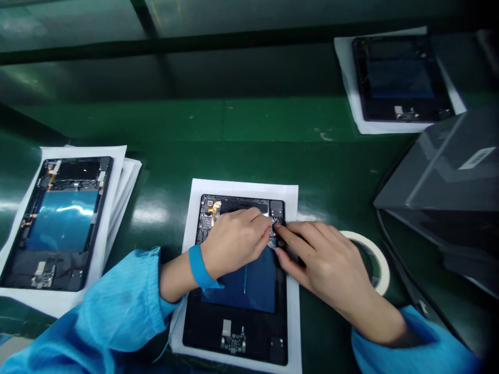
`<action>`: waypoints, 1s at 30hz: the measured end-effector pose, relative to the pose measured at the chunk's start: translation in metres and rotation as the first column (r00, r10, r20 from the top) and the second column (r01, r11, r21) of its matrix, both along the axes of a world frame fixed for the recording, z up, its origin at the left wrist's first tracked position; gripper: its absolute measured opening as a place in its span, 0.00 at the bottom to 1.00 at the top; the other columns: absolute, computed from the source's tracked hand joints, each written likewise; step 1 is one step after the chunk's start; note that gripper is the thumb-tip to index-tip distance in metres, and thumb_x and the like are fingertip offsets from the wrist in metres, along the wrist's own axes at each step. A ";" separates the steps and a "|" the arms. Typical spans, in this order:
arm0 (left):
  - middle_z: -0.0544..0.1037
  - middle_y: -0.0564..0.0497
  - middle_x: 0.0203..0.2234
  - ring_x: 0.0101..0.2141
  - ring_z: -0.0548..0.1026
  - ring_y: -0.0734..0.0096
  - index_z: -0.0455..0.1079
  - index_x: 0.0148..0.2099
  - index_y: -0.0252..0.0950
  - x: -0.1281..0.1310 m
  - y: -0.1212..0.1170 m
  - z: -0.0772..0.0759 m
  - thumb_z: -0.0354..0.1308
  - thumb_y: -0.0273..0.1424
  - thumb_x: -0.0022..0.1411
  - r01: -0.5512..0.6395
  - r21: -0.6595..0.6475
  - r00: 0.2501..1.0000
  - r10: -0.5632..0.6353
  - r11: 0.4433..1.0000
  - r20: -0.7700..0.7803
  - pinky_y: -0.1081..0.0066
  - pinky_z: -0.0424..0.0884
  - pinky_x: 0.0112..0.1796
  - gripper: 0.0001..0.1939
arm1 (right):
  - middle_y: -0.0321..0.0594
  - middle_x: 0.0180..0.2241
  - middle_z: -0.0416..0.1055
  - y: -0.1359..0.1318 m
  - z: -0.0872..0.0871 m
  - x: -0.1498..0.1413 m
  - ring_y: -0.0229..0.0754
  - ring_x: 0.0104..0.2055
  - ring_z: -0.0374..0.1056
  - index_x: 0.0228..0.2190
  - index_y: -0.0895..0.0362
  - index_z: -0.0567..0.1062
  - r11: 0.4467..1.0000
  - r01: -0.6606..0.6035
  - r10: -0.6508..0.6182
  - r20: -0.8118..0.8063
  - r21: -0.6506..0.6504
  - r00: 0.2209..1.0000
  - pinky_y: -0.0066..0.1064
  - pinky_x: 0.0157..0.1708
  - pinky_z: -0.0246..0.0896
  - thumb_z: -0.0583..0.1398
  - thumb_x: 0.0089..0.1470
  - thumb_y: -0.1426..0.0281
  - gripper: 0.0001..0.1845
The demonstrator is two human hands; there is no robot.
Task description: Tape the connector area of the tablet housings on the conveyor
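Fingers of L hand [236, 239] bunch in a tight pinch near tablet's upper R corner; R hand [331, 257] has index + thumb slightly apart, tips right beside. Can't tell what, if anything, either grips. Tablet [257, 291], internals showing, lies on white paper [294, 317] under hands. Tape roll [384, 267] just past R hand; 2nd tablet [62, 221] on paper stack, far L.

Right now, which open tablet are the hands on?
The middle tablet: left hand and right hand are both at its upper right. No hand touches the left tablet or the top-right tablet.
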State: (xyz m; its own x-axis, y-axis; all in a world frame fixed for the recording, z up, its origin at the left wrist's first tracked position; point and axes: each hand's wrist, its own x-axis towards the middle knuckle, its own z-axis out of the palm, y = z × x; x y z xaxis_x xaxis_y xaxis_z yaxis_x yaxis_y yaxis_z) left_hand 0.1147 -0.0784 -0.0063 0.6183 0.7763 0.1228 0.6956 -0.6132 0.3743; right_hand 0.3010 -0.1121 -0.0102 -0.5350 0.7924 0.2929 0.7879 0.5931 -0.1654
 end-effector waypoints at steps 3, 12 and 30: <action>0.71 0.51 0.27 0.29 0.72 0.70 0.69 0.35 0.34 0.000 -0.001 0.000 0.47 0.29 0.66 -0.005 -0.005 1.000 0.005 1.000 -0.015 0.71 0.69 0.29 0.11 | 0.43 0.35 0.73 -0.002 0.002 -0.001 0.43 0.37 0.64 0.42 0.62 0.75 1.000 -0.008 0.006 0.058 0.023 0.998 0.35 0.37 0.57 0.56 0.57 0.68 0.14; 0.71 0.52 0.26 0.27 0.73 0.70 0.69 0.34 0.35 -0.002 0.001 0.000 0.48 0.30 0.65 -0.002 0.009 0.999 0.002 1.000 -0.036 0.71 0.66 0.25 0.10 | 0.42 0.35 0.72 -0.003 0.002 -0.002 0.43 0.37 0.64 0.43 0.60 0.74 0.998 -0.020 0.014 0.111 0.052 0.994 0.35 0.35 0.56 0.55 0.57 0.68 0.14; 0.71 0.48 0.31 0.33 0.70 0.64 0.70 0.39 0.32 -0.009 -0.003 0.011 0.50 0.27 0.64 0.195 0.092 0.963 -0.173 0.977 -0.206 0.66 0.69 0.29 0.08 | 0.42 0.37 0.75 -0.002 -0.001 0.006 0.41 0.37 0.68 0.43 0.60 0.75 0.999 -0.032 0.032 -0.091 -0.007 0.995 0.32 0.36 0.63 0.55 0.57 0.69 0.14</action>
State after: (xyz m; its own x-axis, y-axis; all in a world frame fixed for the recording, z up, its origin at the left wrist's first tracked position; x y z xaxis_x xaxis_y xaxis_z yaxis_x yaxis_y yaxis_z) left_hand 0.1052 -0.0809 0.0051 0.7695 0.6355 0.0638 0.6198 -0.7671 0.1655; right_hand 0.3067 -0.1144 -0.0113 -0.5315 0.7779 0.3354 0.7500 0.6161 -0.2405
